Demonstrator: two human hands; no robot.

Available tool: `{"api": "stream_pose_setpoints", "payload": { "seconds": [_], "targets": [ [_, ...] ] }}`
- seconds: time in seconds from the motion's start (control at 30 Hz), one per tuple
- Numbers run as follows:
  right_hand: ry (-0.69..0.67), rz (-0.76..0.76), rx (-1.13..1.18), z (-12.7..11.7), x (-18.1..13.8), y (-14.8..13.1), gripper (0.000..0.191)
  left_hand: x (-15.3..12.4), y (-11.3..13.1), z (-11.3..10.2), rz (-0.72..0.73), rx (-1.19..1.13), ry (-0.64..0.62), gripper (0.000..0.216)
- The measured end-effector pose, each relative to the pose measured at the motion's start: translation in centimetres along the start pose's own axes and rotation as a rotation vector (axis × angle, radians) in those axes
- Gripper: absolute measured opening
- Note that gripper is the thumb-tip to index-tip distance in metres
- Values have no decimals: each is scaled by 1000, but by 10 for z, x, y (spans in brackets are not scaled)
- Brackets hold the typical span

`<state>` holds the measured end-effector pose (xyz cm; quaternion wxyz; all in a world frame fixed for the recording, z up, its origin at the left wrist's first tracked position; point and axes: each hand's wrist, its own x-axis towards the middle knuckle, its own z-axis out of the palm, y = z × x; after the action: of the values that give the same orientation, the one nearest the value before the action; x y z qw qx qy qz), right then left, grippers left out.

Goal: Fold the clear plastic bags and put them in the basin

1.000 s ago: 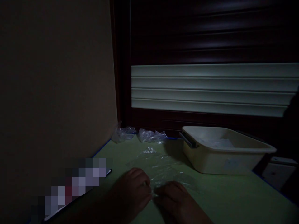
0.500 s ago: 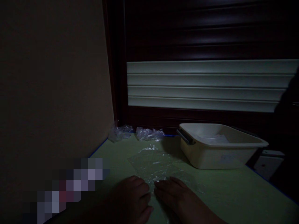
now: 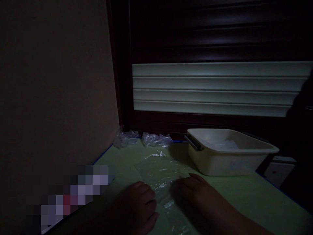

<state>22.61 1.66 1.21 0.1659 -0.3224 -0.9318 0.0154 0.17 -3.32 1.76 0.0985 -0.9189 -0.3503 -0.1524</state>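
Film (image 3: 156, 166) lies spread on the green surface (image 3: 239, 202), clear and wrinkled, reaching from between your hands toward the far side, with a narrower part running to the near edge of the view. Your right hand (image 3: 195, 191) is over its right part, back up, fingers pointing left and far; shadow hides most of their tips, so I cannot tell whether they pinch the film or only press on it. Your left hand (image 3: 140, 204) is just left of the film, fingers bent and close together; nothing shows in them, and whether they touch the film I cannot tell.

You seem to be at the step of smoothing or straightening the film. The next move would call for your left hand to steady one edge while your right draws the creases outward, lightly, since film this thin is likely to cling and ride up.

On the far left are two crumpled bundles: the left bundle (image 3: 125, 139) by the wall (image 3: 61, 81), the right bundle (image 3: 156, 139) just beside it. To the far right stands the cream tub (image 3: 225, 164), something pale inside. A pixelated item (image 3: 80, 195) lies at the left; a pale box (image 3: 280, 171) shows past the surface's right edge.
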Motion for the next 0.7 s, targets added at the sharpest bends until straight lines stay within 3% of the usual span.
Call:
{"api": "stream_pose_setpoints", "payload": {
  "seconds": [0.2,0.37,0.7],
  "targets": [
    [-92,-142,314,-12,-3,-3,42,2,2,-2,-26,-93,-4,12],
    [-231,-176,541,-28,-3,-4,19,0,0,4,47,-173,-19,12],
    [-153,-126,282,-13,0,-12,20,-2,-2,8,61,-174,56,13]
  ]
}}
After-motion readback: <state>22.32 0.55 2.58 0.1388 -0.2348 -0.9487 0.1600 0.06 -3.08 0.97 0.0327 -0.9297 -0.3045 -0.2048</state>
